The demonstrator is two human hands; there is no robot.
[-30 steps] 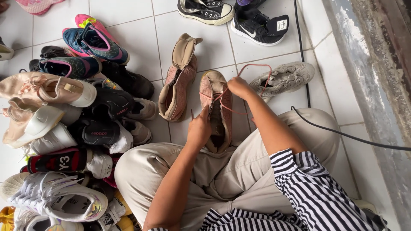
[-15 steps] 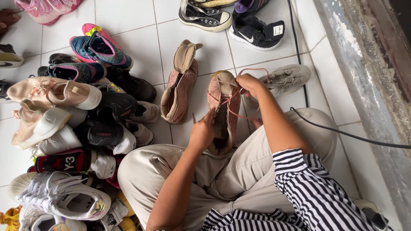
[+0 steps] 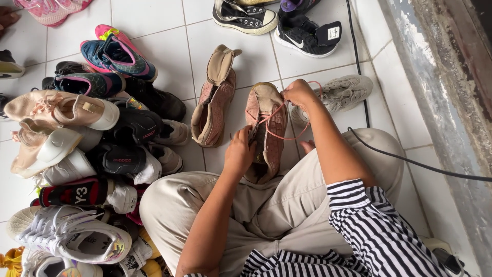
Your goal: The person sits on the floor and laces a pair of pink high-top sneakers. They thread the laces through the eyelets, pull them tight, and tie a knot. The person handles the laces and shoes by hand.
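I sit cross-legged on a white tiled floor with a pink and tan sneaker [image 3: 266,128] resting on my lap, toe pointing away. My left hand [image 3: 240,153] grips the near side of that sneaker by its opening. My right hand [image 3: 297,93] is closed on a pink shoelace [image 3: 279,118], pulled up and to the right from the shoe's eyelets. Its matching pink and tan sneaker [image 3: 214,97] lies on the floor just left of it, tongue flopped open.
A heap of several sneakers [image 3: 87,143] fills the left side. A beige sneaker [image 3: 341,92] lies right of my right hand. A black high-top [image 3: 245,15] and black sneaker [image 3: 307,33] sit at the top. A black cable [image 3: 410,159] crosses the tiles beside a grey wall [image 3: 451,92].
My right hand has drawn the pink lace a little further up and to the right. My left hand has stayed on the shoe's near side. The view has shifted slightly.
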